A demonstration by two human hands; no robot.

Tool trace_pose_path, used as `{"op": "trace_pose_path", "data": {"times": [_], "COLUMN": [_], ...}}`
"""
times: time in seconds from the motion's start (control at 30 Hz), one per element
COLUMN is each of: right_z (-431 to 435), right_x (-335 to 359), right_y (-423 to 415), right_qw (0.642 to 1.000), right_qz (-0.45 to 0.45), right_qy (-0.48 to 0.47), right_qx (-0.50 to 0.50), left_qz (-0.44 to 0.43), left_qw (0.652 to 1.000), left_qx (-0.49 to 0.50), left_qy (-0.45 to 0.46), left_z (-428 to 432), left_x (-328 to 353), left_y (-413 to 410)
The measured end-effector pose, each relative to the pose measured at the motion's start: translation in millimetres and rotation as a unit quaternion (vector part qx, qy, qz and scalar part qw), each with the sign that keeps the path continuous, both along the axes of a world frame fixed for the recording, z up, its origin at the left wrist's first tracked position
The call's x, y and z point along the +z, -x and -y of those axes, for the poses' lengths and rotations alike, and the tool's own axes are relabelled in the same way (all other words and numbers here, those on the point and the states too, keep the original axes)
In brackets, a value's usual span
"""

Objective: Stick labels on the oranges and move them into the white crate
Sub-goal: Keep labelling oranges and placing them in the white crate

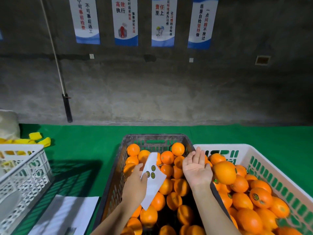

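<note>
A white paper label sheet (153,181) is pinched by the left hand (135,183), ready for peeling over the dark plastic crate (155,136), while the right hand (196,167) is spread, fingers straight and empty, beside a round orange (224,172) over the white slotted crate (280,181).

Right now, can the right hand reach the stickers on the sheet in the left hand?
Probably yes: the right hand is open and empty, close beside the label sheet the left hand holds, stickers facing up, nothing between them.

Left hand (135,182) pinches the label sheet (153,175) over the dark crate (115,180) — right hand (196,168) palm-up, fingers straight, an orange (224,173) just beside it.
</note>
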State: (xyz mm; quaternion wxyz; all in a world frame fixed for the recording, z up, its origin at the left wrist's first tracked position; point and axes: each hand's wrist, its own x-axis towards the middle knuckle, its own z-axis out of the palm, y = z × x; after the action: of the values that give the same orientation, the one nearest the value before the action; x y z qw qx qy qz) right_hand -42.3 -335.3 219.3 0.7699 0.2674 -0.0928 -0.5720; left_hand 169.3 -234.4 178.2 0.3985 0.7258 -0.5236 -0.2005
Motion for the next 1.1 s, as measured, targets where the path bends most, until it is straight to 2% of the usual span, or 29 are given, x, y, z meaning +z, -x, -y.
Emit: {"op": "trace_pose_path", "data": {"times": [0.03, 0.07, 0.13, 0.17, 0.2, 0.23, 0.3, 0.33, 0.37, 0.4, 0.5, 0.67, 0.73, 0.83, 0.93, 1.1], "right_z": [-2, -8, -11, -13, -16, -19, -25, -28, -32, -34, -38, -38, -38, -37, -38, -39], "right_x": [-8, -19, -22, -24, -24, -25, -37, -41, -42, -43, -45, -47, -47, -48, -49, -49], "right_y": [-7, -15, -22, -25, -29, -31, -42, -47, -52, -56, -64, -60, -60, -61, -63, -65], "right_qw": [0.986, 0.923, 0.817, 0.737, 0.631, 0.501, 0.201, 0.095, 0.039, 0.01, -0.041, -0.083, -0.089, -0.077, -0.083, -0.066], "right_qz": [-0.167, -0.384, -0.574, -0.671, -0.769, -0.855, -0.939, -0.931, -0.914, -0.897, -0.873, -0.864, -0.867, -0.874, -0.873, -0.874], "right_qy": [-0.013, -0.022, 0.047, 0.072, 0.099, 0.135, 0.252, 0.316, 0.364, 0.401, 0.458, 0.469, 0.461, 0.453, 0.455, 0.451], "right_qx": [0.006, 0.014, 0.024, 0.028, 0.009, -0.018, -0.12, -0.154, -0.176, -0.184, -0.159, -0.162, -0.166, -0.158, -0.157, -0.17], "left_qz": [0.0, 0.002, 0.009, 0.009, 0.007, 0.009, 0.032, 0.042, 0.044, 0.041, 0.019, -0.049, -0.077, -0.096, -0.09, -0.063], "left_qw": [1.0, 1.0, 0.999, 0.999, 0.999, 0.999, 0.999, 0.998, 0.998, 0.998, 0.998, 0.996, 0.993, 0.992, 0.995, 0.996], "left_qx": [-0.005, -0.013, -0.031, -0.034, -0.031, -0.026, -0.025, -0.03, -0.036, -0.043, -0.05, -0.07, -0.078, -0.073, -0.052, -0.06], "left_qy": [0.006, 0.018, 0.035, 0.037, 0.036, 0.033, 0.026, 0.025, 0.027, 0.03, 0.043, 0.034, 0.031, 0.031, 0.008, 0.015], "left_z": [1, 1, 2, 2, 2, 3, 3, 2, 2, 2, 3, 6, 6, 7, 8, 8], "left_x": [0, -1, 0, 0, 0, -1, -3, -4, -4, -4, -5, -7, -5, -3, -2, -4], "left_y": [-1, -1, -1, -1, 0, -1, -2, -2, -3, -4, -4, -3, -2, 0, 0, -1]}}
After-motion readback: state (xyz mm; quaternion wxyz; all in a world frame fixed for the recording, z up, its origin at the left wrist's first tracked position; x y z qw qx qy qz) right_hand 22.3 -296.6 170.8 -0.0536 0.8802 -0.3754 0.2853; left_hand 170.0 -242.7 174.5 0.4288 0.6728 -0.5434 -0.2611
